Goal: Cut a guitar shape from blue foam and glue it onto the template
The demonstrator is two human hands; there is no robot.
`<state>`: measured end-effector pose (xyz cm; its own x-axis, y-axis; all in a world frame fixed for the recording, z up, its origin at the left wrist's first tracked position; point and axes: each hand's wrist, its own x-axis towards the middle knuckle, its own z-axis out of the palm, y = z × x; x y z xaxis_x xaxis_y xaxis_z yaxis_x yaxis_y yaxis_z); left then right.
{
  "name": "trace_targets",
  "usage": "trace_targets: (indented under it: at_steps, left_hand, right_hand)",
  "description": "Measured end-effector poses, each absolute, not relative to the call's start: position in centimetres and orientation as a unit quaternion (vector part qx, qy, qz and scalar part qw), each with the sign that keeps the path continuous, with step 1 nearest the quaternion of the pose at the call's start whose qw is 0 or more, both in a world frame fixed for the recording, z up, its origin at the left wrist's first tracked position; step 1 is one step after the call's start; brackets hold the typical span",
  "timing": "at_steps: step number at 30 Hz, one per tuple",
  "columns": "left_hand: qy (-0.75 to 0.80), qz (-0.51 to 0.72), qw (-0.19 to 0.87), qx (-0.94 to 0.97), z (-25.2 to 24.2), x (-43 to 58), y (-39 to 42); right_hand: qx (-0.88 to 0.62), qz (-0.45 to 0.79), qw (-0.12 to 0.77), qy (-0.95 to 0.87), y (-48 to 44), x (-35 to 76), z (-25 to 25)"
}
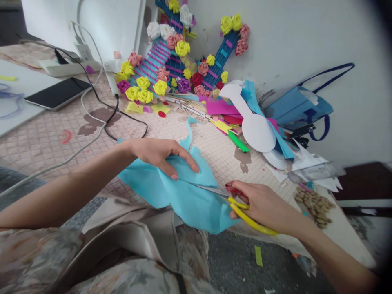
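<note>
Floral-printed clothing (pixel 122 269) on the person's lap fills the bottom of the frame. Just above it, a blue sheet (pixel 183 200) hangs over the near edge of the tabletop (pixel 45 139), at centre frame. The left hand (pixel 159 153) lies palm down on the sheet's upper part with fingers stretched out. Its grip is not closed around anything; it only presses the sheet flat.

To the lower right, the right hand (pixel 263 204) has its grip closed through the yellow handles of the scissors (pixel 241 206). The blades point left into the sheet's right edge, and their tips sit just below the left thumb. The sheet therefore lies between the two hands, under the left one and touching the blades.

Farther back, a phone (pixel 58 93) and a power strip (pixel 61 67) lie at upper left. A structure covered in paper flowers (pixel 171 61) stands at top centre. A white cutout (pixel 257 130) and a green marker (pixel 238 141) lie among coloured scraps right of centre. A blue bag (pixel 297 106) leans against the wall, and a pile of nuts (pixel 315 204) sits at the right.
</note>
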<state>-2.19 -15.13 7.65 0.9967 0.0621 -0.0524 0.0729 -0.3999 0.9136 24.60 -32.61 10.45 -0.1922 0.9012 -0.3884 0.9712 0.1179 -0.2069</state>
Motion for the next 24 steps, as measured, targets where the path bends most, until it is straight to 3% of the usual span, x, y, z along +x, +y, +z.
trace_targets:
  at_steps: [12, 20, 24]
  left_hand:
    - [0.052, -0.014, 0.54, 0.84, 7.3, -2.1, -15.0]
    - [0.046, 0.011, 0.526, 0.849, 6.8, -2.3, -14.4]
    - [0.04, 0.017, 0.527, 0.849, 6.6, -2.2, -14.2]
  right_hand:
    - [0.629, -0.193, 0.085, 0.748, -32.6, 24.5, 10.2]
    - [0.617, -0.315, 0.099, 0.714, -32.6, 28.8, 10.4]
    - [0.594, -0.429, 0.03, 0.679, -32.2, 31.6, 9.7]
